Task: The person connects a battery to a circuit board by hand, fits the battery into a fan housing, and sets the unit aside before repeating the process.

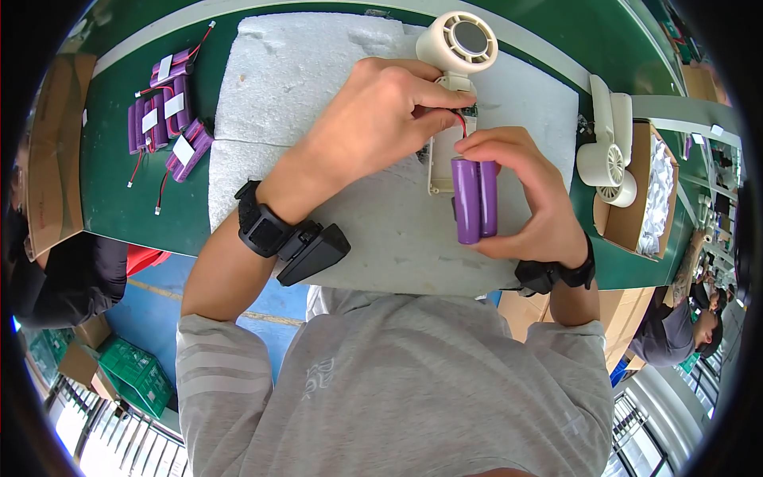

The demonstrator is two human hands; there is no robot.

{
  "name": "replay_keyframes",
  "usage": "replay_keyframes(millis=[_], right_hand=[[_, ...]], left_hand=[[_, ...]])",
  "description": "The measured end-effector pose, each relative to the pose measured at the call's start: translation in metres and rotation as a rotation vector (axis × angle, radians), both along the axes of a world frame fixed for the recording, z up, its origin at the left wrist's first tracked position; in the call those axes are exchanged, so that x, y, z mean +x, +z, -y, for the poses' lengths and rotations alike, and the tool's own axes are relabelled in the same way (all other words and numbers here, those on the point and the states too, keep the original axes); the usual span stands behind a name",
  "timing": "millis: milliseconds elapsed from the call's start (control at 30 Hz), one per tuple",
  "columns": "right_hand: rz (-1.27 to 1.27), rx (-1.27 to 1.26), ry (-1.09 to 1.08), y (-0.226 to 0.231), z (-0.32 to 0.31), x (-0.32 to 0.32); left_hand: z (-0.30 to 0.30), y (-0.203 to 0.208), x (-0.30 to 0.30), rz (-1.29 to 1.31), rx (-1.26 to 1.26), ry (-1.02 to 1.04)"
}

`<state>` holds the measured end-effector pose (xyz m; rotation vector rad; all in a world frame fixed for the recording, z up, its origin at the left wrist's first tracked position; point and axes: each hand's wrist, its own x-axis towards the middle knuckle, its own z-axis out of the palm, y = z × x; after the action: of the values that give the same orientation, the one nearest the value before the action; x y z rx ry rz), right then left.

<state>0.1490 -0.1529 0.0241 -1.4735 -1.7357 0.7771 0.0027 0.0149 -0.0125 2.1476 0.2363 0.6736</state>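
Note:
A cream handheld fan (pixel 457 44) lies on white foam with its round head away from me. Its handle (pixel 439 167) is opened up, showing part of a small green circuit board near the neck. My left hand (pixel 389 107) reaches across and pinches the end of the red and black battery wires (pixel 462 123) at that board; its fingertips hide the plug. Over the handle's lower end, my right hand (pixel 528 195) holds a purple two-cell battery pack (pixel 475 199) between thumb and fingers. The wires run up from the pack to my left fingertips.
Several purple battery packs (pixel 171 111) with wires lie on the green table at left. White foam sheets (pixel 294 71) cover the middle. At right, cream fan bodies (pixel 608 155) rest beside a cardboard box (pixel 632 230) of silvery-white packets. Other people are at both sides.

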Motion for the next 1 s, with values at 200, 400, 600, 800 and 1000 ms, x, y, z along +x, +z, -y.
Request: replay_keyframes(millis=[200,400,600,800,1000], right_hand=[[0.004,0.040,-0.099,-0.010,0.000,-0.014],[0.153,0.087,-0.162,-0.011,-0.001,-0.018],[0.220,0.112,-0.218,-0.015,0.005,-0.025],[0.340,0.210,-0.241,-0.017,0.004,-0.026],[0.362,0.215,-0.247,-0.020,0.002,-0.025]], left_hand=[[-0.001,-0.003,-0.001,0.008,0.031,-0.009],[-0.003,-0.004,-0.001,0.067,0.094,-0.041],[-0.006,-0.005,-0.001,0.073,0.066,-0.064],[-0.008,-0.007,-0.001,0.064,0.062,-0.072],[-0.008,0.001,-0.005,-0.082,0.029,-0.086]])
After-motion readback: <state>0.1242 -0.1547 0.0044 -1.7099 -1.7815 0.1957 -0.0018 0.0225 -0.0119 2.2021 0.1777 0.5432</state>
